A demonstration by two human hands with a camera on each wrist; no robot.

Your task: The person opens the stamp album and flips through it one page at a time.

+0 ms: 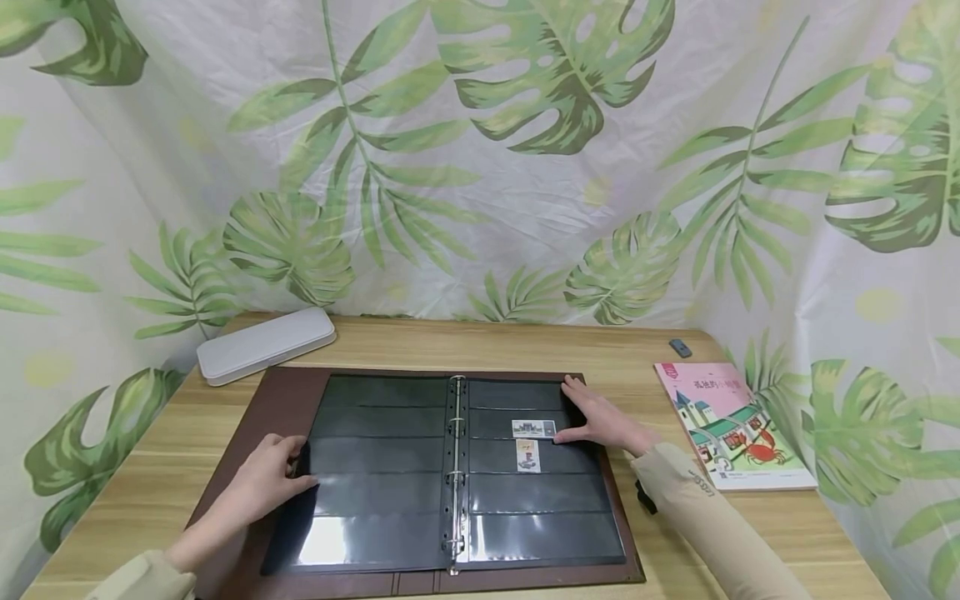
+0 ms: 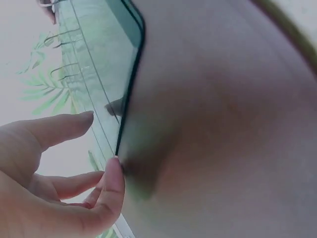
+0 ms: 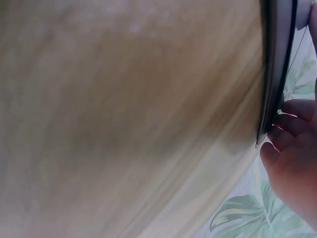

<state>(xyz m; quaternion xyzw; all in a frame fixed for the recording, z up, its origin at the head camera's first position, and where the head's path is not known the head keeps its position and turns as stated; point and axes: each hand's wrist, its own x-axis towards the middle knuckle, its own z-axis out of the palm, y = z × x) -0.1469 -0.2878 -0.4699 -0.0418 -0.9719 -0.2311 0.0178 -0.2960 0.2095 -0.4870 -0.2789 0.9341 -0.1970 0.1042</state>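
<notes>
An album (image 1: 230, 467) with a brown cover lies spread on the table, its metal rings (image 1: 455, 477) down the middle between black pocket pages. Two small stamps sit on the right page (image 1: 543, 533): a wide stamp (image 1: 531, 428) above an upright stamp (image 1: 528, 456). My left hand (image 1: 258, 479) is at the outer edge of the left page (image 1: 378, 454). In the left wrist view a fingertip (image 2: 115, 166) meets that page edge, with the thumb held apart. Spread over the right page's upper outer edge, my right hand (image 1: 600, 417) has its thumb beside the wide stamp.
A pale grey case (image 1: 266, 344) stands at the back left, close to the album's corner. To the right lie a picture book (image 1: 731, 425) and a small dark object (image 1: 680, 348). A leaf-patterned curtain (image 1: 510, 208) hangs behind the wooden table (image 1: 622, 346).
</notes>
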